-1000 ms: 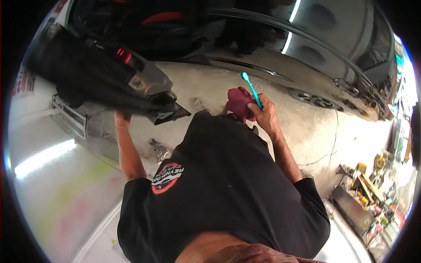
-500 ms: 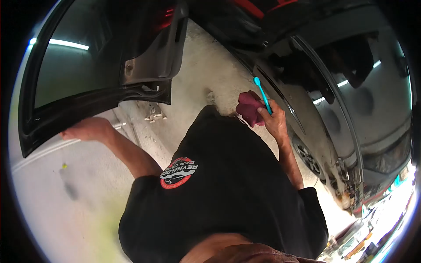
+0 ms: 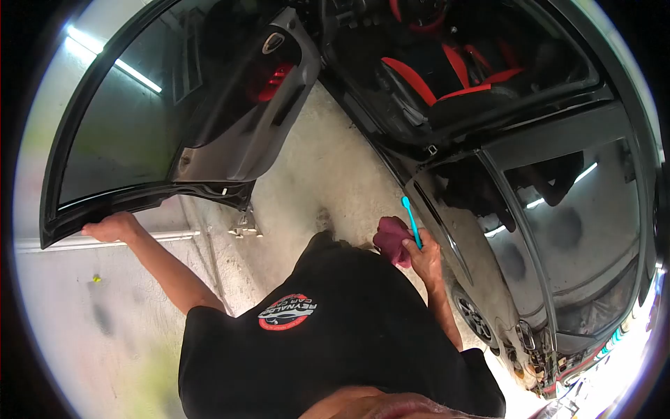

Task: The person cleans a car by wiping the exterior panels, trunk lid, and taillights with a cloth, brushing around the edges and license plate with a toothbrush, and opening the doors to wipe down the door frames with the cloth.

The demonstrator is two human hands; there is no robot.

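My left hand [image 3: 112, 228] is closed around the outer edge of the opened black car door [image 3: 139, 202], near its lower corner, with the fingers partly hidden. Dark glass [image 3: 125, 133] and a grey inner panel [image 3: 213, 162] make up the door. Down by my right side, my right hand [image 3: 427, 260] holds a slim turquoise toothbrush [image 3: 413, 222], its oval end pointing up. The same hand also grips a crumpled maroon cloth [image 3: 391, 239]. Beside that hand runs the closed rear door [image 3: 447, 223] of the black car.
Through the front doorway shows a black and red seat [image 3: 436, 80] and part of a red-trimmed steering wheel [image 3: 427, 21]. A rear wheel [image 3: 473, 315] lies at the lower right. Pale concrete floor [image 3: 317, 153] stretches between door and car; a whitish wall [image 3: 70, 300] stands left.
The view has tilted up, bringing the seats into sight. My left arm is straighter, and the door appears swung further from the car. The toothbrush and cloth remain in my right hand.
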